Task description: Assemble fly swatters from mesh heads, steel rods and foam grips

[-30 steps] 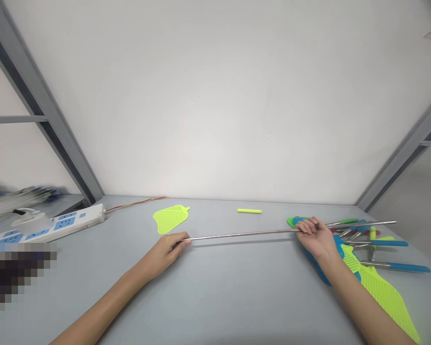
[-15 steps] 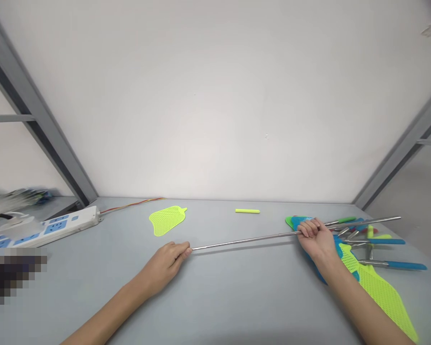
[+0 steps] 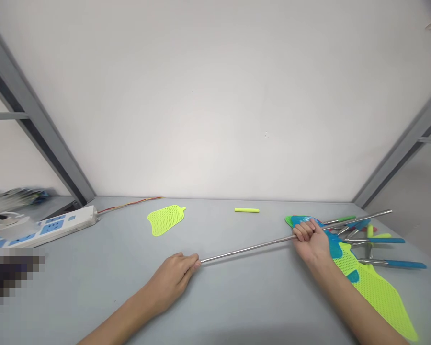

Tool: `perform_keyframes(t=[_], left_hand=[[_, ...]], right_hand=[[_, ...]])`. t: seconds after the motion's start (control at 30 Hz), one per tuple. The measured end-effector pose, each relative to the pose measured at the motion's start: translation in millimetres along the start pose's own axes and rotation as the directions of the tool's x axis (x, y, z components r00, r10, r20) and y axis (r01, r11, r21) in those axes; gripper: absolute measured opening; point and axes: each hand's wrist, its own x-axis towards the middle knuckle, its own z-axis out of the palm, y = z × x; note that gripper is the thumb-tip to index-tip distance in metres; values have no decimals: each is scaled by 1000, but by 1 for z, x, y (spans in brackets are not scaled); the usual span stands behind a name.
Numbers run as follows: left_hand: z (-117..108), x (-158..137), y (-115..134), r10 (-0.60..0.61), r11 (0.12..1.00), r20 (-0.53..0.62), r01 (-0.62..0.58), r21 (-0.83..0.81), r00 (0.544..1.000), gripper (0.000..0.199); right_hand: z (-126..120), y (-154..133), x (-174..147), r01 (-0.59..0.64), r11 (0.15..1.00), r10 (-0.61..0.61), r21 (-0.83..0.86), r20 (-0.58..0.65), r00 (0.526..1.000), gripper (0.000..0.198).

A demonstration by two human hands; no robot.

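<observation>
A thin metal telescopic rod (image 3: pixel 247 248) slants up to the right across the table between my two hands. My left hand (image 3: pixel 175 278) pinches its lower left end. Further along, my right hand (image 3: pixel 311 239) has its fingers wrapped round the rod, palm upward, and the far end sticks out past it. A yellow-green fly swatter head (image 3: pixel 166 220) lies flat behind my left hand. The matching yellow-green handle grip (image 3: pixel 246 210) lies by itself near the wall. Under and beside my right hand is a pile of fly swatters (image 3: pixel 382 294) with blue, green and yellow-green parts.
A white power strip (image 3: pixel 68 223) with blue sockets and a plugged-in adapter lies at the left. A thin red and yellow wire (image 3: pixel 129 204) runs along the back edge. The white wall (image 3: pixel 215 100) rises behind the grey table (image 3: pixel 237 302), between grey frame posts.
My left hand has moved slightly right and toward me with its rod end. My right hand has shifted a little left, and the rod slants more steeply.
</observation>
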Motion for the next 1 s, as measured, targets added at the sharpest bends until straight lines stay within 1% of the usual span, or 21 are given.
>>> perform_keyframes(t=[0.1, 0.33, 0.67, 1.0], left_hand=[[-1, 0, 0, -21, 1000, 0, 21, -6, 1000, 35], [-2, -1, -3, -27, 998, -4, 27, -52, 1000, 36], [-2, 0, -4, -22, 1000, 17, 22, -2, 1000, 36], [-1, 0, -4, -10, 1000, 16, 10, -15, 1000, 35]], right_hand=[[1, 1, -2, -6, 1000, 6, 6, -14, 1000, 29], [1, 3, -4, 6, 1000, -6, -15, -18, 1000, 30], [2, 7, -6, 3, 1000, -3, 0, -40, 999, 29], [4, 9, -10, -5, 999, 9, 39, -78, 997, 28]])
